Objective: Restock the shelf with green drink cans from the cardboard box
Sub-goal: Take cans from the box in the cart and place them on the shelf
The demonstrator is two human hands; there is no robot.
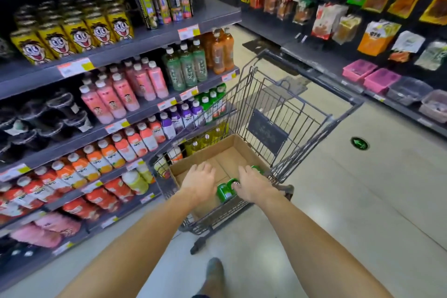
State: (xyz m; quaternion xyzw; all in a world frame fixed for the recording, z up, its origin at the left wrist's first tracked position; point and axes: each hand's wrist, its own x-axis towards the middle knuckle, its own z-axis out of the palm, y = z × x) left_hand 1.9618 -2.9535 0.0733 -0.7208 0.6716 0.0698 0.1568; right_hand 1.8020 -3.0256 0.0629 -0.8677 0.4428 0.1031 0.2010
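Brown cardboard box [232,150] sits open in the wire shopping cart [285,104], and only a few green drink cans [226,191] lie at its near end, on their sides and touching one another, with another green can [257,169] showing just past the right hand. Both arms reach down into the box. The left hand [199,180] hovers at about nine o'clock of the cans, fingers spread, palm down, gripping nothing. The right hand [251,184] lies over the cans at three o'clock, fingers loosely splayed; whether it has closed on one I cannot tell, since its palm hides the contact. The shelf [135,121] of bottled drinks stands at nine o'clock of the cart. To do this pick well, I would say each hand should wrap round a can's body rather than its rim, lift straight up clear of the box wall, and carry it label-out to the shelf.
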